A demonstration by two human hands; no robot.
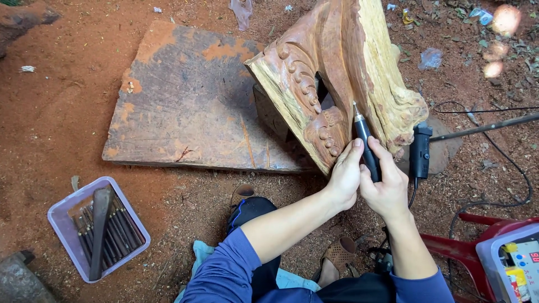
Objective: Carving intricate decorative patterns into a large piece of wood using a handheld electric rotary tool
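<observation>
Both hands [368, 177] around a black rotary pen tool [365, 143], tip against carved wood [331, 73].

Even, soft daylight falls over my work, with no hard shadows; only a faint shade sits under the slab [191, 101]. Bright flare spots [499, 33] bloom at the top right. The middle is sharp, and the edges bend slightly from the wide lens.

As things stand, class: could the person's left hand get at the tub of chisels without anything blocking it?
Probably yes. The left hand rests on the wood carving; only open dirt ground lies between it and the tub of chisels, though the arm must stretch far left.
</observation>
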